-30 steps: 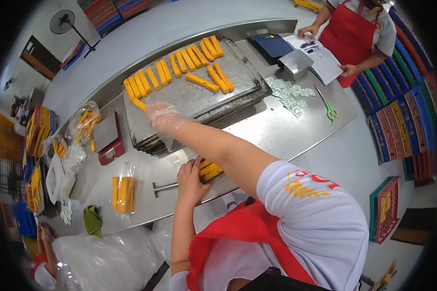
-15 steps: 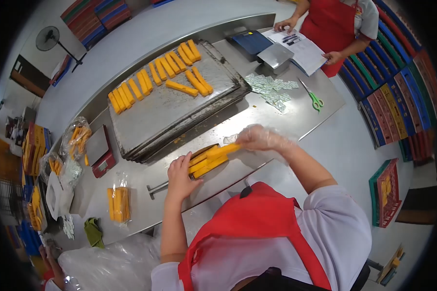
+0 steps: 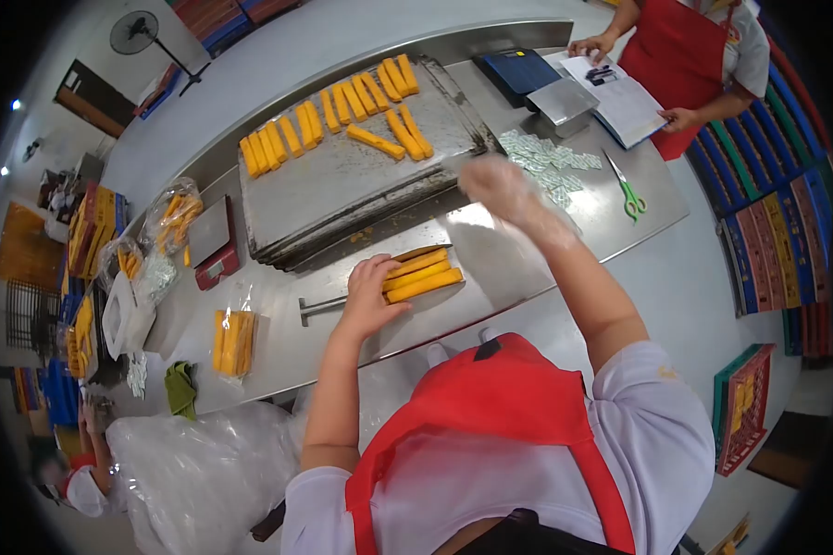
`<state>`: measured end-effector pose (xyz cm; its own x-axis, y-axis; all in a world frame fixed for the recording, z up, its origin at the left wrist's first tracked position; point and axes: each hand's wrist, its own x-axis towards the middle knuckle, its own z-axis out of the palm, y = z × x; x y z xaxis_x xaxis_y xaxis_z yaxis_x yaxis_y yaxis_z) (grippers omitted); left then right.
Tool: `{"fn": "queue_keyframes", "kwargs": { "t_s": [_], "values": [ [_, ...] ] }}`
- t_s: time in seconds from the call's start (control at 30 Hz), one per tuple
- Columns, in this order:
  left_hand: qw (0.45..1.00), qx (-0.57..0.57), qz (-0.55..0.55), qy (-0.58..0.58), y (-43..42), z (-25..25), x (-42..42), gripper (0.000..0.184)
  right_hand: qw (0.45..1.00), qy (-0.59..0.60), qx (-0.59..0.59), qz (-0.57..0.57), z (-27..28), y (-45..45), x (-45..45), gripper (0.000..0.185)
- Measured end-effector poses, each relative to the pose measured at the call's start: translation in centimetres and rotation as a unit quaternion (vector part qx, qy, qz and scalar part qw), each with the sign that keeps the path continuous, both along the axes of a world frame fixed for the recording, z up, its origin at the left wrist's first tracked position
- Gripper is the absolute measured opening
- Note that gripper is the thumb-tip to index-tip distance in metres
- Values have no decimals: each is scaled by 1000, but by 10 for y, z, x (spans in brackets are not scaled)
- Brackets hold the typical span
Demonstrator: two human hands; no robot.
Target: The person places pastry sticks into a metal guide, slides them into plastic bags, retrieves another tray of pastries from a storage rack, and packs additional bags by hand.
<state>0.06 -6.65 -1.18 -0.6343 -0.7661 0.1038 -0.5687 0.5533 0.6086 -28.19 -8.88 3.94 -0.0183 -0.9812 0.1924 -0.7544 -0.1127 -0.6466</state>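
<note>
Yellow sticks (image 3: 418,276), partly hidden, are clasped by the left hand (image 3: 368,298); the right hand (image 3: 498,189) blurs, its closure unclear.

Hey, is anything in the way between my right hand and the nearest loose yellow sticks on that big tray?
Nothing visible blocks it: your right hand is by the right end of the tray, and only tray surface shows between it and the nearest yellow sticks.
</note>
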Motion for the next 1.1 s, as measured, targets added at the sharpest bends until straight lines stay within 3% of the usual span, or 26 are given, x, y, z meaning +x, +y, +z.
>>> {"fn": "queue_keyframes", "kwargs": {
  "t_s": [0.03,0.07,0.13,0.27,0.37,0.43,0.47,0.6,0.7,0.87,0.97,1.1],
  "values": [
    [1000,12,2,5,0,0,0,61,995,88,27,-33,4,-25,-2,22],
    [1000,13,10,6,1,-1,0,61,995,89,27,-25,4,-42,8,22],
    [1000,-2,12,-1,2,-4,0,55,976,170,-24,-132,1,-72,32,19],
    [1000,6,22,-1,0,-8,4,50,973,169,70,-139,-7,-102,44,24],
    [1000,13,15,-5,1,-7,5,47,978,153,44,-135,-12,-98,31,24],
    [1000,8,11,-27,-1,-5,3,47,961,236,22,-144,-9,-95,27,22],
    [1000,11,8,-23,-2,-5,3,46,949,271,-53,-156,-25,-97,24,18],
    [999,18,6,-27,0,-3,3,45,944,280,-90,-152,-27,-94,29,18],
    [1000,4,4,-18,-1,-6,2,45,950,306,0,-70,-19,-80,30,20],
    [1000,-3,13,-25,0,-7,2,45,957,255,-132,34,-25,-67,28,14],
    [1000,0,22,-21,1,-6,1,45,963,249,-76,-66,-27,-79,31,15],
    [999,-5,27,-20,1,-7,1,45,957,269,-75,-76,-24,-91,30,15]
  ]
}}
